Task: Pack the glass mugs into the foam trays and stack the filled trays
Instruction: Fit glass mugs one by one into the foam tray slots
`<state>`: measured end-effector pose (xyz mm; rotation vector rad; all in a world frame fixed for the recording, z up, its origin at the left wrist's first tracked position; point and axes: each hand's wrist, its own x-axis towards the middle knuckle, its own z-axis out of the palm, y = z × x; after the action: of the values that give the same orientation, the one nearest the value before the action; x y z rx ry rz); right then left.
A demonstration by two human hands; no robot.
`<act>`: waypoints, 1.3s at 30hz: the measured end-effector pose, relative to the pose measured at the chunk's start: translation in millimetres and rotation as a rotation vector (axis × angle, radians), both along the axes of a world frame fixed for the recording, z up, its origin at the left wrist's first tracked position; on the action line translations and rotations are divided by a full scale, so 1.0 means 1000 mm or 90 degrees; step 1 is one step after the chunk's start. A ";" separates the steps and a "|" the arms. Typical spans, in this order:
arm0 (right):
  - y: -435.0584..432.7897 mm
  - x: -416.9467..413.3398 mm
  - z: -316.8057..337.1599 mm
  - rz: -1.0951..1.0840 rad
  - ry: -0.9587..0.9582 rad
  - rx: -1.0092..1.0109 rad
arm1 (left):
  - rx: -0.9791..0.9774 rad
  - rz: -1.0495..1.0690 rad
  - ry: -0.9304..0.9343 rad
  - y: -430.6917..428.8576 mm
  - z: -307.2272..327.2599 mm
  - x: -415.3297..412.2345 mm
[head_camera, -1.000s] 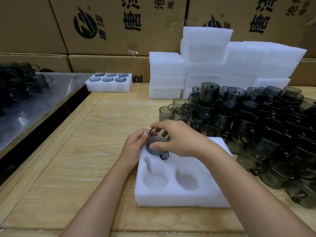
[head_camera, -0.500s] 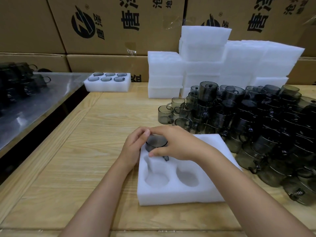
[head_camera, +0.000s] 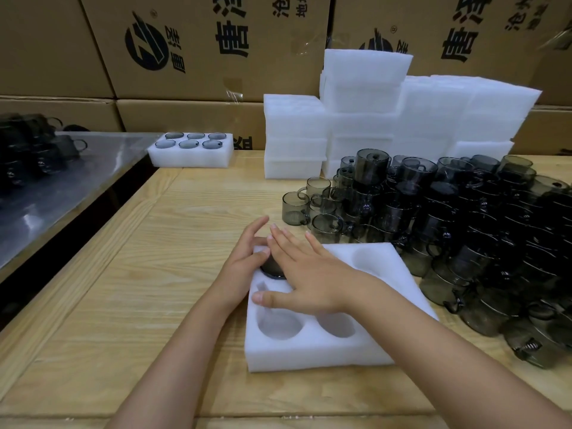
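Note:
A white foam tray (head_camera: 312,354) with round pockets lies on the wooden table in front of me. One smoky glass mug (head_camera: 272,269) sits sunk in its far-left pocket, mostly hidden by my hands. My right hand (head_camera: 309,274) lies flat over that mug, fingers straight and spread, thumb on the foam. At the tray's far-left corner my left hand (head_camera: 244,258) rests with its fingers extended against the foam edge. The other visible pockets hold nothing.
A large pile of smoky glass mugs (head_camera: 448,224) covers the table's right side. Stacks of white foam trays (head_camera: 387,119) stand behind it. One filled tray (head_camera: 190,150) sits at the far left. Cardboard boxes (head_camera: 201,48) form the back wall; a metal table (head_camera: 46,187) is left.
My right hand let go of the mug, which went down into the far-left pocket, and now lies flat on top of it. The left hand's fingers straightened.

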<state>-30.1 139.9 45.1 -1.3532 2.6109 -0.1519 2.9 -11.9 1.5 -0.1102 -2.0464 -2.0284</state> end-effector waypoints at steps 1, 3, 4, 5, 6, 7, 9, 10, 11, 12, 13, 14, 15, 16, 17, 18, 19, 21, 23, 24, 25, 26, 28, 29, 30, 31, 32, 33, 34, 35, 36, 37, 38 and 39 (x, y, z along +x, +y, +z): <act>0.000 0.000 0.001 0.000 -0.001 0.008 | -0.003 0.004 0.001 0.000 0.001 0.001; -0.001 -0.001 0.002 -0.003 -0.007 0.003 | -0.002 -0.001 0.002 0.000 0.001 0.001; -0.001 -0.001 0.001 -0.005 -0.010 -0.007 | 0.004 0.000 -0.002 0.001 0.000 0.002; -0.001 -0.001 0.000 -0.006 -0.013 -0.021 | 0.014 0.006 -0.005 0.002 0.000 0.002; 0.000 0.000 -0.002 -0.006 -0.014 -0.036 | 0.026 0.018 -0.010 0.003 -0.001 0.002; 0.000 0.000 -0.004 -0.006 -0.012 -0.053 | 0.039 0.030 -0.020 0.004 -0.002 0.001; 0.001 0.001 -0.008 -0.017 -0.001 -0.082 | 0.069 0.025 -0.043 0.004 -0.001 0.001; 0.000 0.000 -0.010 -0.022 0.003 -0.093 | 0.083 0.011 -0.050 0.004 0.000 0.001; 0.000 0.001 -0.009 -0.027 0.004 -0.106 | 0.096 0.002 -0.054 0.002 0.001 0.001; -0.001 0.001 -0.009 -0.036 -0.009 -0.130 | 0.105 0.002 -0.056 0.001 0.001 0.000; -0.002 0.000 -0.008 -0.049 -0.046 -0.177 | 0.114 0.010 -0.058 0.000 0.001 -0.001; -0.002 -0.001 -0.005 -0.077 -0.112 -0.248 | 0.122 0.023 -0.058 0.000 0.001 -0.002; -0.002 -0.003 0.000 -0.119 -0.183 -0.323 | 0.126 0.036 -0.055 0.000 0.001 -0.003; -0.001 -0.006 0.004 -0.165 -0.223 -0.386 | 0.123 0.046 -0.049 0.001 0.001 -0.005; 0.000 -0.011 0.008 -0.202 -0.198 -0.420 | 0.116 0.052 -0.042 0.001 0.001 -0.006; 0.002 -0.018 0.013 -0.232 -0.119 -0.419 | 0.107 0.056 -0.038 0.000 0.001 -0.006; 0.005 -0.026 0.017 -0.259 -0.034 -0.407 | 0.100 0.060 -0.037 -0.001 0.002 -0.006; 0.010 -0.039 0.026 -0.304 0.093 -0.331 | 0.090 0.072 -0.033 -0.007 0.002 -0.006; 0.014 -0.048 0.030 -0.319 0.169 -0.185 | 0.085 0.083 -0.030 -0.010 0.003 -0.006; 0.015 -0.050 0.030 -0.324 0.190 -0.111 | 0.081 0.085 -0.030 -0.011 0.003 -0.005; 0.014 -0.050 0.031 -0.328 0.199 -0.052 | 0.076 0.082 -0.032 -0.012 0.003 -0.005; 0.013 -0.048 0.031 -0.334 0.198 -0.014 | 0.071 0.077 -0.036 -0.012 0.004 -0.004; 0.009 -0.046 0.029 -0.349 0.191 0.006 | 0.061 0.066 -0.044 -0.012 0.005 -0.003; 0.008 -0.045 0.030 -0.355 0.190 0.005 | 0.061 0.062 -0.045 -0.012 0.006 -0.002; 0.006 -0.045 0.029 -0.359 0.192 -0.001 | 0.066 0.058 -0.044 -0.012 0.006 -0.002; 0.005 -0.045 0.029 -0.361 0.190 -0.001 | 0.075 0.053 -0.046 -0.012 0.006 -0.002; 0.004 -0.045 0.028 -0.364 0.185 -0.001 | 0.085 0.048 -0.049 -0.012 0.006 -0.002; 0.004 -0.046 0.028 -0.365 0.180 -0.003 | 0.094 0.046 -0.053 -0.013 0.005 -0.003; 0.004 -0.045 0.027 -0.370 0.169 -0.005 | 0.101 0.044 -0.057 -0.013 0.005 -0.003; 0.004 -0.046 0.026 -0.373 0.162 -0.013 | 0.105 0.045 -0.060 -0.014 0.004 -0.003; 0.005 -0.046 0.026 -0.376 0.163 -0.027 | 0.111 0.044 -0.063 -0.014 0.004 -0.004; 0.006 -0.047 0.026 -0.374 0.163 -0.050 | 0.118 0.043 -0.064 -0.014 0.003 -0.004; 0.008 -0.046 0.027 -0.378 0.160 -0.080 | 0.127 0.040 -0.064 -0.015 0.003 -0.004; 0.009 -0.045 0.028 -0.385 0.156 -0.105 | 0.134 0.037 -0.062 -0.015 0.002 -0.004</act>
<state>-75.1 148.9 73.6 -0.6034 3.2022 -0.3073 -1.5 -26.6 3.9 0.0890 -1.8519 -2.2374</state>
